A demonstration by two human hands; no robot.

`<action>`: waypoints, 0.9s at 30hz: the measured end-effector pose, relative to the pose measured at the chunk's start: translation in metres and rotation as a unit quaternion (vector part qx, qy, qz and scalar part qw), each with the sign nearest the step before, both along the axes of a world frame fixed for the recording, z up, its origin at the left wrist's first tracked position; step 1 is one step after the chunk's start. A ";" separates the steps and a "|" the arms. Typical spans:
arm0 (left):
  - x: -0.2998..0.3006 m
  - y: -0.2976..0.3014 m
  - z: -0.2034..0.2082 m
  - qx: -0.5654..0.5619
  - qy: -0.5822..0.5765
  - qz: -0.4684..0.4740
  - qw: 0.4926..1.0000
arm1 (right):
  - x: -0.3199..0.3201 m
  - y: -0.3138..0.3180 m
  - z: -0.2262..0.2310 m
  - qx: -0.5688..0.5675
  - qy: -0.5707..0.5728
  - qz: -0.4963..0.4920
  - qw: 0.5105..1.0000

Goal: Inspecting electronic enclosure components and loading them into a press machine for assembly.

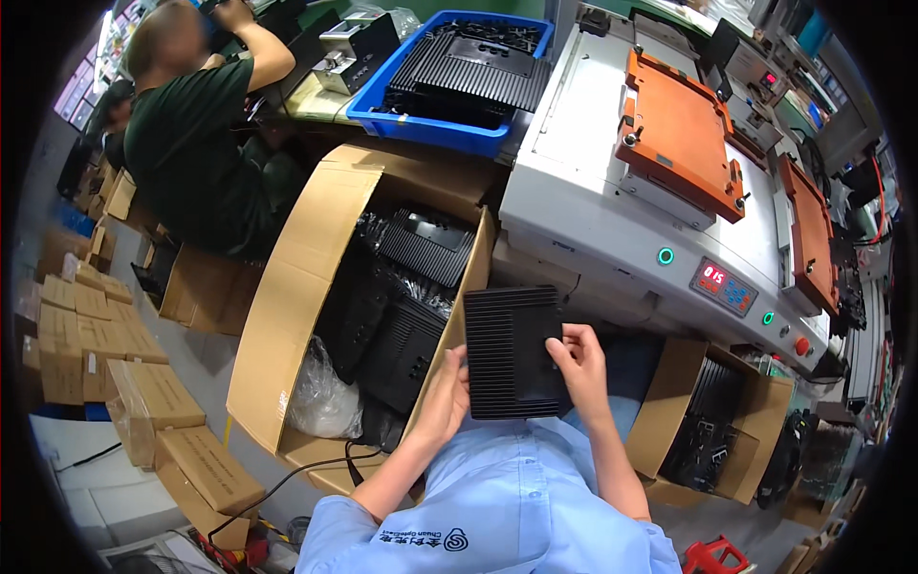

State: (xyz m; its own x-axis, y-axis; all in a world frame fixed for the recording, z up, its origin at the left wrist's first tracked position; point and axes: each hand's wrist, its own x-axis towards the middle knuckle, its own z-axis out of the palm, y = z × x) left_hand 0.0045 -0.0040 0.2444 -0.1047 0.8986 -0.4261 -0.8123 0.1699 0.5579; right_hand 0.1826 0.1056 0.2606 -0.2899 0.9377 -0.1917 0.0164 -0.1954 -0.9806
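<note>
A flat black ribbed plastic panel (512,349) is held up in front of my chest, its ribs on the left part and a smoother area on the right. My right hand (583,373) grips its right edge, thumb lying on the face and the other fingers partly behind. Along the left edge, my left hand (444,394) supports the panel, with some of its fingers hidden. Just left of it stands an open cardboard box (316,244) holding similar black panels (421,249) and clear plastic bags (325,397).
A white machine (583,206) with orange fixtures (674,134) and lit buttons stands ahead right. A blue tray (483,143) of black panels sits ahead. Another cardboard box (660,421) of black parts is at right. A person (196,143) works at far left.
</note>
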 end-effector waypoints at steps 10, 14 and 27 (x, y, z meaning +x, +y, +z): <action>-0.092 0.062 -0.031 0.000 0.148 0.242 0.959 | 0.017 -0.002 -0.012 0.031 -0.010 0.071 0.997; -0.125 0.107 -0.080 0.004 0.134 0.274 0.952 | 0.043 -0.021 -0.038 0.027 -0.086 0.066 0.994; -0.112 0.124 -0.092 0.006 0.067 0.363 0.929 | 0.076 -0.057 -0.078 -0.012 -0.155 0.031 0.987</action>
State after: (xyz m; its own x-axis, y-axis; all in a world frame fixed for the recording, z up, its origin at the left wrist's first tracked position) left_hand -0.1073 0.1195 0.1529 -0.7363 0.5753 -0.3561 -0.6337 -0.4019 0.6610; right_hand 0.2585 0.0487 0.1830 -0.2708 0.9137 -0.3031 0.3286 -0.2083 -0.9212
